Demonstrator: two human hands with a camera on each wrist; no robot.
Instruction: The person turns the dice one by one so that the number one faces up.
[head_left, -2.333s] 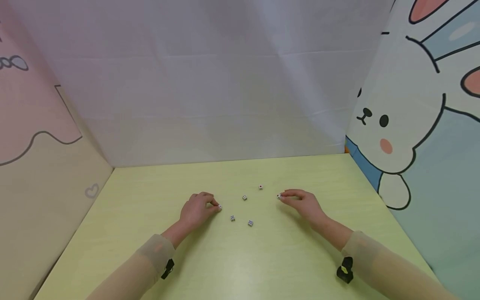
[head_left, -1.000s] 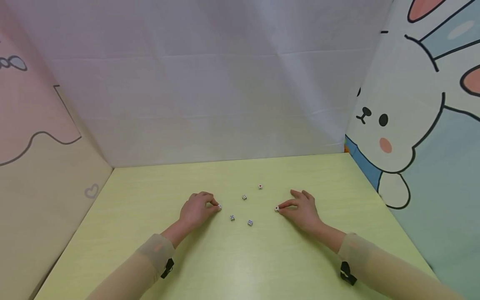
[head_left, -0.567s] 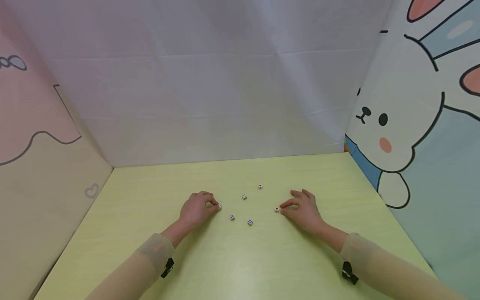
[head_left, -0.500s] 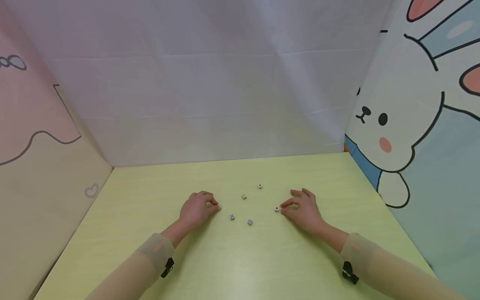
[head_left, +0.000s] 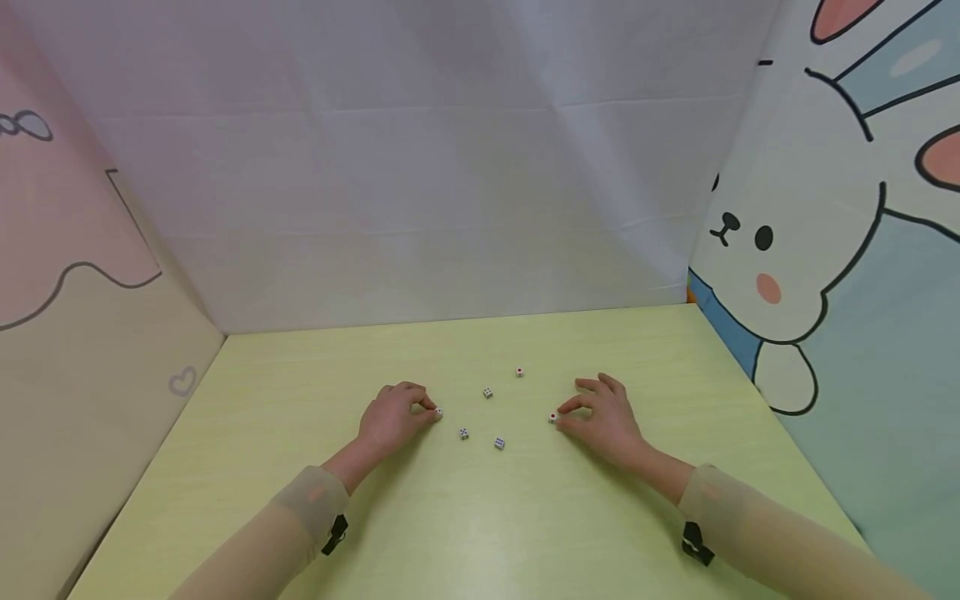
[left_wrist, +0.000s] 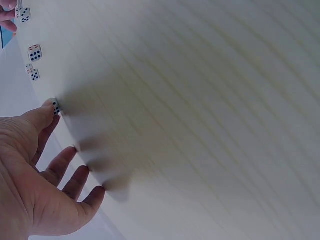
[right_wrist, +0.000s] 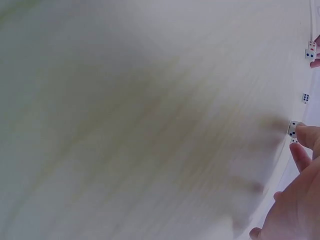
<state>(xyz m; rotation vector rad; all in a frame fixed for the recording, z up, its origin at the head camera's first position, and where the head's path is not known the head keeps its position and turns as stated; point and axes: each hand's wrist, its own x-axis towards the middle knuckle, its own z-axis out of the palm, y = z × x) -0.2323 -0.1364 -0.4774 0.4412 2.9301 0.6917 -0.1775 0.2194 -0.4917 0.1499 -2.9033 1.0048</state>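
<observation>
- Pinching the left die (head_left: 439, 413) narrowly between thumb and finger, the left hand (head_left: 392, 419) is reaching low over the yellow table (head_left: 465, 525).
- The right hand (head_left: 606, 421) is holding the right die (head_left: 552, 418) in a similarly narrow pinch.
- Four loose dice (head_left: 499, 443) are lying between the hands, apart from one another.

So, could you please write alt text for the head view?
A left hand pinches a small white die and a right hand touches another die on a pale yellow table. Four more dice lie between the hands, with a cartoon rabbit at the picture's right.
</observation>
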